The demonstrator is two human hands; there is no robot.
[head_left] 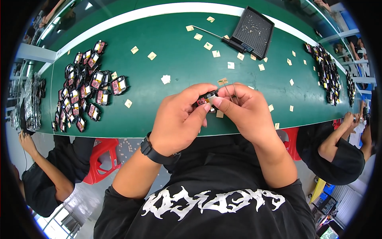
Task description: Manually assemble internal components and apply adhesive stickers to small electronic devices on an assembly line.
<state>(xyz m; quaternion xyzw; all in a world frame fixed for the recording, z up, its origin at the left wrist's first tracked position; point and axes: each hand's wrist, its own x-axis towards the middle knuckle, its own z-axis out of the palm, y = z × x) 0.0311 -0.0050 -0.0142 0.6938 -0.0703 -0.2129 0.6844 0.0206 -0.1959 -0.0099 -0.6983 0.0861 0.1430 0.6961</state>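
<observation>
Jagged white lettering on black shirt

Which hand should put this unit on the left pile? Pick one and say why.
Left, probably: the left hand grips the unit and is nearer the pile, while the right hand, also at the unit, holds tweezers.

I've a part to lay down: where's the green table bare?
Between the left device pile and left hand, below a beige square; also just left of the right device pile's lower end. Crowded: both piles, and squares near the black tray.
</observation>
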